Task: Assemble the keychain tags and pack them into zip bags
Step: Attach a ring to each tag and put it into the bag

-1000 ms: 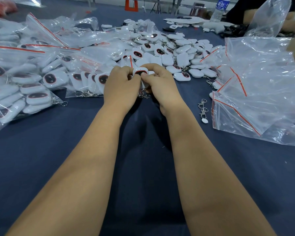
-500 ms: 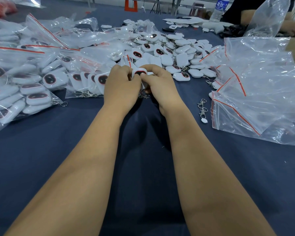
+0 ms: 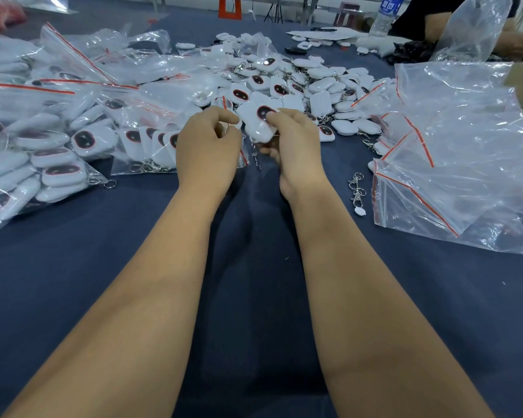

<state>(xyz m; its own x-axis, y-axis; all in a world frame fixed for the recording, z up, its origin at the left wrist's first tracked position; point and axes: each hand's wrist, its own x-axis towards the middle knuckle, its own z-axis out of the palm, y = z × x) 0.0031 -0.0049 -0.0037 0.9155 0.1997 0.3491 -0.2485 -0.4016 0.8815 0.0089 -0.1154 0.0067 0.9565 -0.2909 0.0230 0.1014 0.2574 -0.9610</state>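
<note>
- Keychain tag point(image 3: 258, 120): a white, rounded tag with a dark oval window ringed in red, held just above the blue table point(image 3: 254, 297) between the two hands, in front of the loose heap of tags point(image 3: 299, 82).
- Its lower edge is covered by the right hand point(image 3: 296, 146), whose thumb and curled fingers grip it; the fingertips underneath are out of sight.
- A short metal chain point(image 3: 255, 155) hangs below the tag between the hands; where it joins the tag is hidden.
- The left hand point(image 3: 207, 146) has its fingers curled and pinched beside the tag's left edge; what it pinches is too small to make out.
- Filled zip bags point(image 3: 43, 146) with red seal strips lie to the left, their tags blurred behind glare.
- Empty zip bags point(image 3: 465, 146) are piled on the right, cut off by the frame edge.
- Two loose clasps point(image 3: 357, 188) lie near the empty bags.
- A water bottle point(image 3: 385, 13) and another person's arm point(image 3: 520, 40) sit at the far right, partly cut off.
</note>
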